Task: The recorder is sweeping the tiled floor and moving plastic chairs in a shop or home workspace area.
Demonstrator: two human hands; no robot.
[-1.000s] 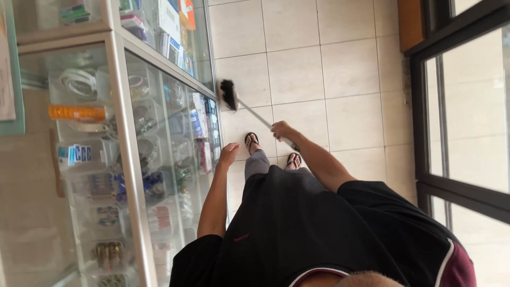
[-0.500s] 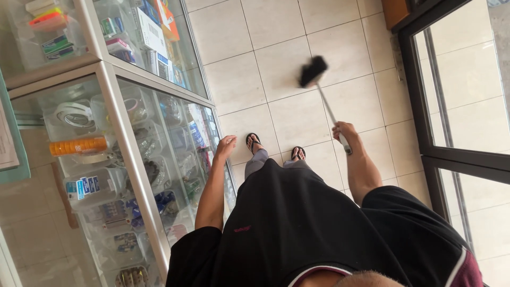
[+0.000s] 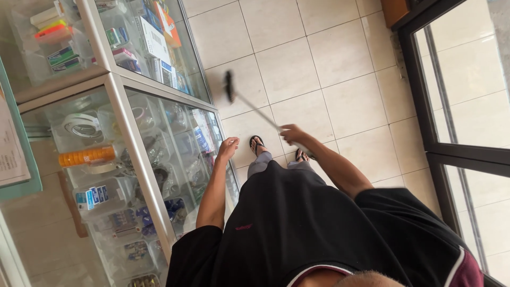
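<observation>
I look down my black shirt [image 3: 297, 223] to my sandalled feet [image 3: 257, 143] on the tiled floor. My right hand [image 3: 291, 134] is shut on the thin handle of a broom [image 3: 255, 109]. Its dark, blurred head [image 3: 229, 86] is over the tiles ahead and to the left, close to the foot of the glass display cabinet [image 3: 141, 154]. With its fingers loosely bent, my left hand [image 3: 228, 148] rests against the cabinet's glass front and holds nothing.
The glass cabinet along the left holds small boxes, tape rolls and packets on shelves. A dark-framed glass door [image 3: 451, 106] runs along the right. Pale square floor tiles [image 3: 329, 58] lie between them.
The broom head has swung from the right of the floor back to the left, near the cabinet. My right hand moved left with it. My left hand stayed on the glass.
</observation>
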